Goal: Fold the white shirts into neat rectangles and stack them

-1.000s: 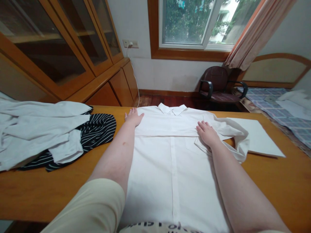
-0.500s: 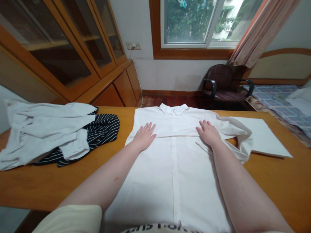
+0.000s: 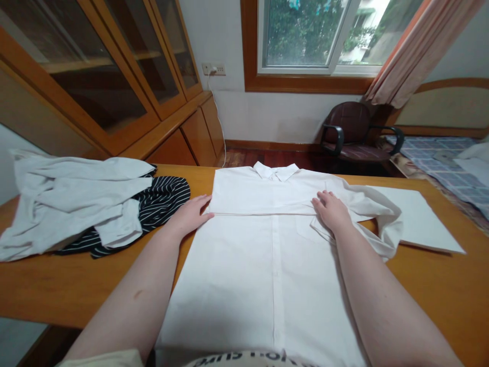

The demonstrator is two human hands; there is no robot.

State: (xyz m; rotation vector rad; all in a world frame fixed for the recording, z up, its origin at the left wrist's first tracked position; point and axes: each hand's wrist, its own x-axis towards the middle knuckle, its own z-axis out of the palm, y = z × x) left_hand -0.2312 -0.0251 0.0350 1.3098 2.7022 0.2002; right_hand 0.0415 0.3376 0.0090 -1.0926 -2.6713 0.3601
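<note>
A white button-front shirt point(image 3: 244, 265) lies spread on the table, its collar at the far edge. One sleeve is folded straight across the chest; the other sleeve point(image 3: 387, 216) bends loosely out to the right. At the shirt's left edge, by the end of the folded sleeve, my left hand point(image 3: 192, 215) touches the cloth with its fingers extended. My right hand point(image 3: 331, 209) rests flat on the right side of the chest, fingers spread, close to the cuff of the folded sleeve. Neither hand grips anything.
Left on the wooden table point(image 3: 114, 285) lie a crumpled white garment point(image 3: 76, 199) and a black striped garment point(image 3: 168, 204). A flat white board point(image 3: 428, 219) sits to the right, partly under the loose sleeve. Beyond stand a cabinet point(image 3: 179, 137) and an armchair point(image 3: 347, 127).
My left hand has slid left from the chest to the shirt's left edge, and the folded sleeve there looks straighter. My right hand has stayed in place on the shirt.
</note>
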